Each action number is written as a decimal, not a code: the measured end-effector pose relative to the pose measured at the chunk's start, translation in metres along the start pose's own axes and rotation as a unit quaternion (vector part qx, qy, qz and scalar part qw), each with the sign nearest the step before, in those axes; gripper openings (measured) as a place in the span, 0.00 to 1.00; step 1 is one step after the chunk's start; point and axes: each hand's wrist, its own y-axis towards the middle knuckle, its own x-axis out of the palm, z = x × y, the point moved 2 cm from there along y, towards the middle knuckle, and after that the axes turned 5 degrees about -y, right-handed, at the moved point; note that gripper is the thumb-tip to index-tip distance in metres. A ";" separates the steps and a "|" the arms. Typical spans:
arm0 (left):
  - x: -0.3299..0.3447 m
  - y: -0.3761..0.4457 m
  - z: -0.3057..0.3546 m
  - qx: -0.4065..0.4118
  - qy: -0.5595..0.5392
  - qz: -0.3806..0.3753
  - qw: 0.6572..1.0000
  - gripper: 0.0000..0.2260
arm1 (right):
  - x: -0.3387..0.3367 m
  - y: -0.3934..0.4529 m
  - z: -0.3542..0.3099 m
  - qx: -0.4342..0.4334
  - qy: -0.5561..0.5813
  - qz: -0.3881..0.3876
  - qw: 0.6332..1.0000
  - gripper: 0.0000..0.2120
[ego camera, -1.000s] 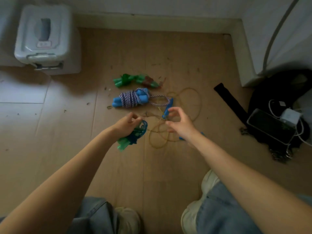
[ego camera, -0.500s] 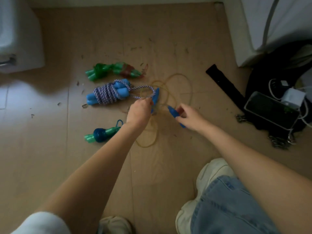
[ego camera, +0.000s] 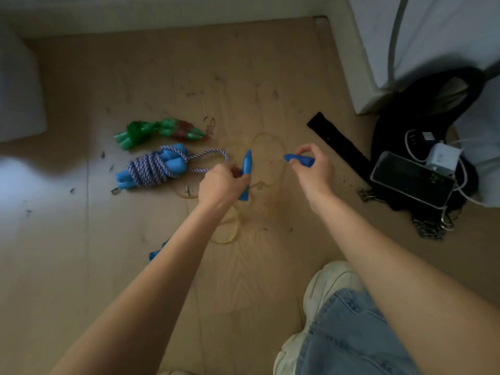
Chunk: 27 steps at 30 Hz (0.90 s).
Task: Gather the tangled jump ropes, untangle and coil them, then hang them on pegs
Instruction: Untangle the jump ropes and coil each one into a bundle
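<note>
1. My left hand (ego camera: 223,182) is curled around one blue handle (ego camera: 246,166), which stands nearly upright out of the fist with its narrow tip up.
2. My right hand (ego camera: 313,169) pinches the second blue handle (ego camera: 299,159) between thumb and fingers, holding it roughly level with its tip pointing left toward the other hand.
3. The clear yellowish rope (ego camera: 266,161) joining those handles lies in loose overlapping loops on the floor (ego camera: 81,253), between and below my hands. It blends into the wood, so I cannot tell exactly where the crossings are.
4. Two ropes look already bundled: the blue-and-white rope (ego camera: 155,167) wrapped around its handles just left of my left hand, and a green bundle (ego camera: 159,131) behind it. A bit of blue (ego camera: 157,253) shows by my left forearm; I cannot tell what it is.
5. The step in hand, as I judge it, is untangling this clear rope. I would lift both handles slowly and spread them apart, so the loops hang and the knots show.
6. I would not yank, since tension may tighten a crossing; better to feed one handle back through any loop that catches.
7. I should keep the rope away from the loose loop of the blue-and-white rope and from the black bag (ego camera: 422,112) with its phone (ego camera: 411,178) and white cables (ego camera: 460,185) on the right, as it could snag there.
8. No pegs are in view, so hanging comes later.
</note>
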 end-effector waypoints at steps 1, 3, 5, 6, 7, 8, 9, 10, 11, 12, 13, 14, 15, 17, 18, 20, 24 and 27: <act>-0.013 -0.016 0.008 0.015 -0.026 -0.023 0.999 0.11 | -0.008 -0.001 -0.013 -0.017 0.003 0.015 1.000 0.04; -0.048 -0.047 0.031 0.075 -0.029 -0.031 0.996 0.09 | -0.029 -0.005 -0.047 -0.092 -0.018 0.038 0.995 0.05; -0.088 -0.074 0.058 0.202 0.015 0.058 0.978 0.09 | -0.048 -0.016 -0.086 -0.177 -0.022 0.029 0.984 0.07; -0.109 -0.087 0.069 0.254 -0.013 0.109 0.961 0.09 | -0.058 -0.024 -0.105 -0.208 -0.017 0.023 0.978 0.07; -0.128 -0.099 0.079 0.274 -0.100 0.116 0.949 0.09 | -0.068 -0.034 -0.123 -0.225 -0.002 0.019 0.974 0.07; -0.142 -0.109 0.088 0.265 -0.183 0.083 0.943 0.08 | -0.079 -0.044 -0.140 -0.234 0.026 0.017 0.972 0.07; -0.151 -0.117 0.093 0.242 -0.214 0.040 0.946 0.08 | -0.090 -0.054 -0.153 -0.240 0.052 0.013 0.969 0.07; -0.156 -0.124 0.093 0.223 -0.181 0.012 0.958 0.09 | -0.099 -0.064 -0.164 -0.250 0.062 0.005 0.966 0.06; -0.159 -0.130 0.091 0.218 -0.094 0.006 0.971 0.10 | -0.106 -0.073 -0.171 -0.263 0.047 -0.002 0.964 0.06; -0.163 -0.134 0.089 0.225 -0.011 0.009 0.974 0.11 | -0.114 -0.080 -0.178 -0.275 0.017 -0.001 0.961 0.06; -0.168 -0.142 0.091 0.240 0.061 0.022 0.969 0.12 | -0.123 -0.087 -0.182 -0.282 -0.010 0.002 0.959 0.08; -0.174 -0.152 0.094 0.257 0.114 0.048 0.959 0.12 | -0.130 -0.094 -0.186 -0.288 -0.026 0.006 0.957 0.10; -0.181 -0.161 0.098 0.272 0.128 0.079 0.951 0.12 | -0.137 -0.100 -0.188 -0.290 -0.027 0.008 0.957 0.11; -0.196 -0.177 0.111 0.307 0.071 0.127 0.941 0.11 | -0.151 -0.115 -0.193 -0.292 0.011 -0.013 0.956 0.11; -0.201 -0.184 0.117 0.318 0.035 0.115 0.941 0.10 | -0.157 -0.124 -0.194 -0.293 0.051 -0.040 0.954 0.10; -0.205 -0.195 0.125 0.324 -0.020 0.047 0.945 0.07 | -0.167 -0.140 -0.197 -0.298 0.113 -0.089 0.944 0.07; -0.215 -0.209 0.133 0.324 -0.113 0.003 0.939 0.06 | -0.189 -0.156 -0.203 -0.326 0.121 -0.102 0.932 0.07; -0.222 -0.219 0.133 0.349 -0.183 -0.005 0.919 0.07 | -0.196 -0.164 -0.206 -0.323 0.160 -0.142 0.922 0.04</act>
